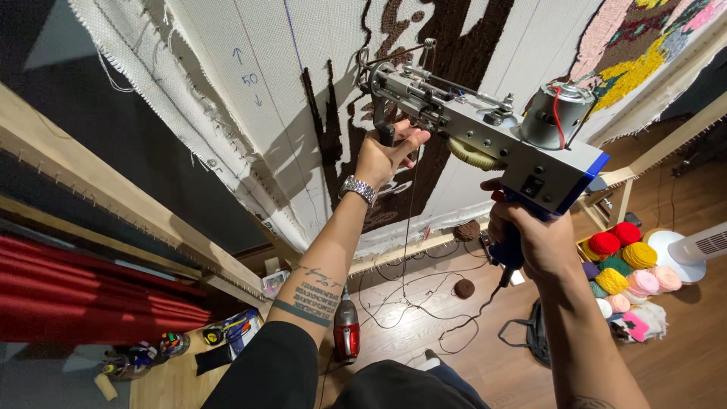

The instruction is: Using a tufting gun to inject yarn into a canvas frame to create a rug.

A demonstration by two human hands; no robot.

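Observation:
I hold a tufting gun (485, 129) up against a white cloth (250, 98) stretched on a wooden frame (113, 212). My left hand (386, 155), with a metal watch on its wrist, grips the gun's black front handle. My right hand (530, 235) is closed round the blue rear grip below the grey motor (556, 113). The gun's needle end meets the cloth beside dark brown tufted patches (447, 45). A thin brown yarn (409, 220) hangs down from the gun towards the floor.
A crate of coloured yarn balls (628, 273) stands at the right beside a white fan (697, 250). Brown yarn balls (464, 288), cables and a red hand vacuum (347, 329) lie on the wooden floor. Tape measure and clutter sit lower left. Red cloth hangs at left.

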